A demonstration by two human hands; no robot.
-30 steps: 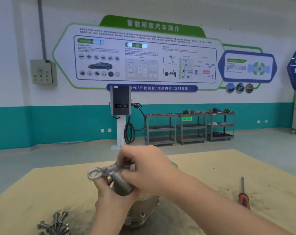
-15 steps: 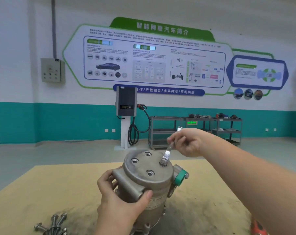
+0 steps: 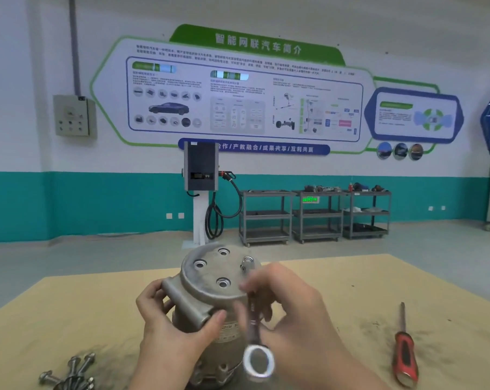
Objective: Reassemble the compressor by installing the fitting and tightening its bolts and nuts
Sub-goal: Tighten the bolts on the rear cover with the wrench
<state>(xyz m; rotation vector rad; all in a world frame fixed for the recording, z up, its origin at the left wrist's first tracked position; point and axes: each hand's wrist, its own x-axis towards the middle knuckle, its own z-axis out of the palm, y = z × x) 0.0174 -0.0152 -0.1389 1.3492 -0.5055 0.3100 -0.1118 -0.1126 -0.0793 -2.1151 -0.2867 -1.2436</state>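
A grey metal compressor (image 3: 210, 280) stands upright on the tan table (image 3: 69, 311), its round top cover showing several bolt holes. My left hand (image 3: 170, 330) grips its left side, thumb across a mounting lug. My right hand (image 3: 288, 302) holds a silver wrench (image 3: 256, 342) by the shank. One wrench end sits at a bolt (image 3: 247, 262) on the cover's right edge. The ring end points toward me, blurred.
Several loose flanged bolts (image 3: 69, 374) lie at the table's front left. A red-handled screwdriver (image 3: 405, 353) lies to the right. Beyond the table, an open floor leads to a charging post (image 3: 201, 175) and grey shelf carts (image 3: 316, 215) by the wall.
The right hand has swung the wrench handle from the far side of the bolt round toward me. The left hand keeps its grip on the compressor. The view tilted down slightly.
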